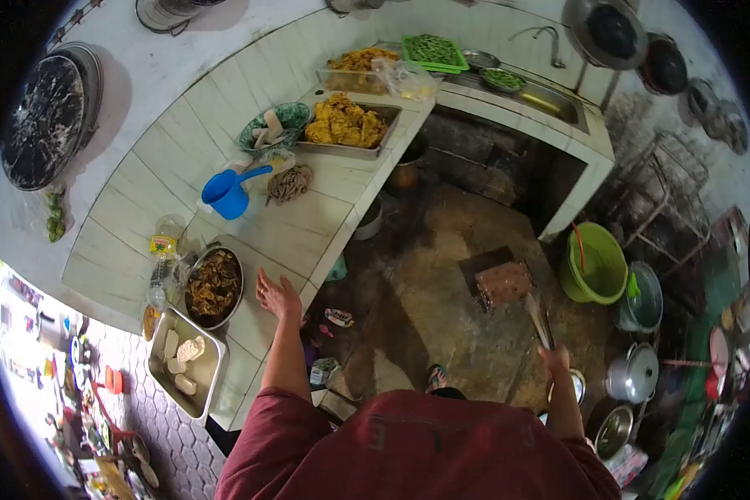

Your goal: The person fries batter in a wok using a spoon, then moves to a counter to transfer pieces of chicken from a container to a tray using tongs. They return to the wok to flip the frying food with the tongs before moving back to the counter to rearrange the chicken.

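Note:
My left hand (277, 296) is open over the tiled counter (287, 242), its fingers apart and nothing in it. Just left of it stands a metal bowl (240, 287) of dark brown cooked food. A steel tray (217, 392) with several pale white blocks (186, 384) sits nearer to me. On my other side, my right hand (556, 360) is closed around the handle of a large knife (540, 319) with a broad grey blade. The blade points away from me, its tip close to a reddish-brown block (503, 283) low over the floor.
A blue dipper (225, 196), a green bowl (267, 117) and a tray of yellow food (346, 125) stand along the counter. Beyond is a sink (550, 103). A green bucket (592, 265) and metal pots (633, 372) line the right side of the floor.

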The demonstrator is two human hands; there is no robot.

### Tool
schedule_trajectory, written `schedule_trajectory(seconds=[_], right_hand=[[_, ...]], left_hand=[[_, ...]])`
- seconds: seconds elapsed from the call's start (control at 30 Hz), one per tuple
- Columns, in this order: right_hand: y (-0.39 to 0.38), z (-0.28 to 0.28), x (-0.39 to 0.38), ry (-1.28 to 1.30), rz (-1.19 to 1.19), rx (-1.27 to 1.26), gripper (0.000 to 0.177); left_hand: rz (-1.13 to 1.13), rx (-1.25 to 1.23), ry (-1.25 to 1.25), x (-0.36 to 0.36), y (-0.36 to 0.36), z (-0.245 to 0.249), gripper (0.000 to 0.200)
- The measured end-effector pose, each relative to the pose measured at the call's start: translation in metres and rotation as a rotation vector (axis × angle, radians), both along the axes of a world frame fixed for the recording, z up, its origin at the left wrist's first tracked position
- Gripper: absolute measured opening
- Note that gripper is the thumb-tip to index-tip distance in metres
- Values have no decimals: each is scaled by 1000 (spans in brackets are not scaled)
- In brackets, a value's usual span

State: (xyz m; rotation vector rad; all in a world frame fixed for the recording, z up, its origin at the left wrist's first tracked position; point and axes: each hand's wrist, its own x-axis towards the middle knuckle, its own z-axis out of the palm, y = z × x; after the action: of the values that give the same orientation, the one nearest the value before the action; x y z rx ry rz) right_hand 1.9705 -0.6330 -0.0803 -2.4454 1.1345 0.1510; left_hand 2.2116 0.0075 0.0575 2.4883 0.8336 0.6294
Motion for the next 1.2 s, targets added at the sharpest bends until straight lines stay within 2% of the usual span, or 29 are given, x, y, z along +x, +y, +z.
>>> schedule_trajectory(seconds=[0.03,0.07,0.1,0.17,0.23,0.3,0.37,0.53,0.63,0.7,0.8,0.87,0.9,0.93,0.97,1.13,1.2], right_hand=[[30,80,64,29,124,177,45],[24,63,109,-95,330,-145,47],[57,140,160,-3,337,29,54],[82,195,245,45,495,-3,67],[109,235,316,-56,583,63,66],[117,227,388,-208,728,-107,62],[158,273,441,-103,729,14,59],[196,284,537,-86,818,-3,57],[190,294,593,-106,814,-40,58],[177,299,625,-124,806,-50,59],[153,315,685,-263,875,-97,60],[134,325,741,-342,911,-200,58],[140,348,761,-304,874,-278,56],[139,355,791,-374,881,-372,54],[139,364,822,-383,893,-374,54],[165,391,963,-439,1026,-673,42],[188,399,997,-415,1081,-714,43]], left_hand=[[22,-7,12,3,1,-2,60],[91,-58,14,6,3,-5,60],[158,-107,12,11,4,-7,59],[203,-51,24,18,0,-9,59],[244,11,55,18,-2,-10,59],[241,147,32,26,-10,-9,59],[244,183,68,32,-12,-7,59],[219,188,171,37,-14,5,58],[227,214,247,34,-5,-11,58],[220,204,288,36,-8,-4,58],[253,191,362,36,1,-19,58],[280,229,318,39,-2,-24,57],[309,261,270,50,-5,-25,57],[325,312,270,63,-14,-20,55],[339,308,265,77,-25,-15,55],[407,245,162,159,-90,10,56],[430,181,159,179,-108,14,56]])
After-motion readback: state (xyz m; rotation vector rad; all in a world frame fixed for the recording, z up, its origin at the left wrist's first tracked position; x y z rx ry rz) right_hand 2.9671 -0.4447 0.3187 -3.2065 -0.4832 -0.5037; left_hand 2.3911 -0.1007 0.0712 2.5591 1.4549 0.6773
